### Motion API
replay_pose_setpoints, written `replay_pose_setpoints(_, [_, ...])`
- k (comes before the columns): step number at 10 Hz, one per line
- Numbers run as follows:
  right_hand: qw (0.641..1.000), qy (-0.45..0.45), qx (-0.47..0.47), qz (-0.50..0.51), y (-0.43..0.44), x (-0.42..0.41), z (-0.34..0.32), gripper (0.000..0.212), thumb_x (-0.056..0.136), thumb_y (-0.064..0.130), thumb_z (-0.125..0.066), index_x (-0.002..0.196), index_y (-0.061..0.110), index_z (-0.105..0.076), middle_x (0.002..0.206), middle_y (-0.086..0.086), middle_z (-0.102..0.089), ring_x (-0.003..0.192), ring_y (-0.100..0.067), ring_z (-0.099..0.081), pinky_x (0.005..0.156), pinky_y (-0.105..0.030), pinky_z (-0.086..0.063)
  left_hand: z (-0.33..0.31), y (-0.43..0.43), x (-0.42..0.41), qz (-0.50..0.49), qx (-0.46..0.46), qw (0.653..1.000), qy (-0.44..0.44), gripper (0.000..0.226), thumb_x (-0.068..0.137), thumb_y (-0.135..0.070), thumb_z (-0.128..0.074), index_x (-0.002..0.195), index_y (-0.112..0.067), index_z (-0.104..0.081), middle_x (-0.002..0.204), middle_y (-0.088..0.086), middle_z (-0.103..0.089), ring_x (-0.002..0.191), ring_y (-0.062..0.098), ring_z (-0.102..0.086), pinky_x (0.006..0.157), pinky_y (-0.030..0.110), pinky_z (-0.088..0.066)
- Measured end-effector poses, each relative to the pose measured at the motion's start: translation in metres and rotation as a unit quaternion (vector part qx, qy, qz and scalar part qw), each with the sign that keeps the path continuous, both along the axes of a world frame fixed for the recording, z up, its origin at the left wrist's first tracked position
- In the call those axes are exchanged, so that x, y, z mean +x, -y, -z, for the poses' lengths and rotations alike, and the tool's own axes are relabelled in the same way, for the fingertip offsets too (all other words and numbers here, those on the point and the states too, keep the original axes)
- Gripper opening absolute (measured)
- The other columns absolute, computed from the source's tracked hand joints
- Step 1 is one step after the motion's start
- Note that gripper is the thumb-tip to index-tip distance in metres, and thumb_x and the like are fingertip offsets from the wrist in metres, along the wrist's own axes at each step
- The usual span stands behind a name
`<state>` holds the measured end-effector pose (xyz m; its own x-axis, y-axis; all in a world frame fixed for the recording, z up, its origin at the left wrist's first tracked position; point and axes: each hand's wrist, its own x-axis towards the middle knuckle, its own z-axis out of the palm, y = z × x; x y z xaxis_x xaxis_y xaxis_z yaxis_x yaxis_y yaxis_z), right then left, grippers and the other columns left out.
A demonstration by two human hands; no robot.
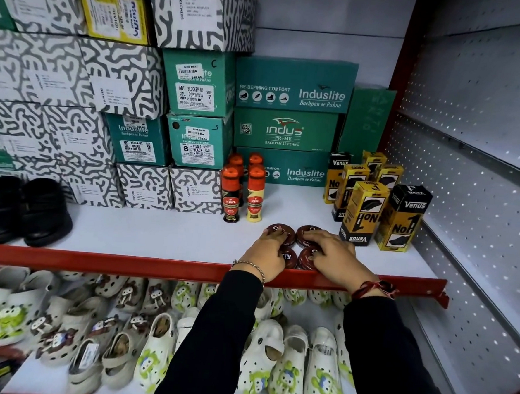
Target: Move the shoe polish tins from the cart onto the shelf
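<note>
Several round dark-red shoe polish tins (307,230) lie flat in a tight two-by-two cluster on the white shelf (159,233), just behind its red front lip. My left hand (266,253) rests on the two left tins, fingers spread over the back one. My right hand (334,256) lies across the two right tins, its fingertips on the back right tin. Both hands press down on the tins rather than lifting them. The cart is out of view.
Kiwi polish bottles (242,192) stand just behind the tins. Yellow and black Venus boxes (373,210) stand to the right. Stacked shoe boxes (197,107) fill the back and left, black shoes (23,209) sit far left, and white clogs (273,350) fill the lower shelf.
</note>
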<state>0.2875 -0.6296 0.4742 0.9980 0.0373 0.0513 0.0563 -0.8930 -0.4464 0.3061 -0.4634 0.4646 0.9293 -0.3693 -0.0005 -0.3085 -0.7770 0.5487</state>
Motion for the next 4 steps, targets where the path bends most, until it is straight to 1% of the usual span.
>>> replay_pose_setpoints(2, [1.0,-0.001,0.002,-0.007,0.001,0.0,0.0,0.056,0.087,0.012,-0.049,0.142,0.024,-0.049,0.153,0.009,-0.042,0.145,-0.014,-0.033,0.12,-0.039,-0.018,-0.004,0.001,-0.002,0.004,0.005,1.0,0.004,0.066,0.092,0.001,-0.042,0.156,-0.011,-0.028,0.166,0.007,-0.02,0.156,0.027,-0.01,0.126,0.034,-0.013])
replay_pose_setpoints(3, [1.0,0.02,0.01,-0.018,0.004,-0.002,-0.002,0.055,0.09,0.01,-0.047,0.143,0.024,-0.048,0.154,0.005,-0.042,0.145,-0.016,-0.035,0.122,-0.04,-0.017,-0.002,0.0,-0.002,0.011,-0.006,1.0,0.02,0.066,0.093,0.0,-0.04,0.156,-0.014,-0.027,0.167,0.006,-0.019,0.156,0.026,-0.007,0.127,0.039,-0.015])
replay_pose_setpoints(4, [0.995,0.09,0.042,-0.01,0.005,-0.003,-0.015,0.051,0.095,0.009,-0.044,0.144,0.023,-0.046,0.155,0.004,-0.041,0.145,-0.017,-0.036,0.121,-0.04,-0.016,-0.013,-0.001,-0.003,-0.021,-0.02,0.997,0.067,0.065,0.096,-0.006,-0.041,0.157,-0.018,-0.024,0.168,0.003,-0.015,0.157,0.025,-0.005,0.127,0.045,-0.015])
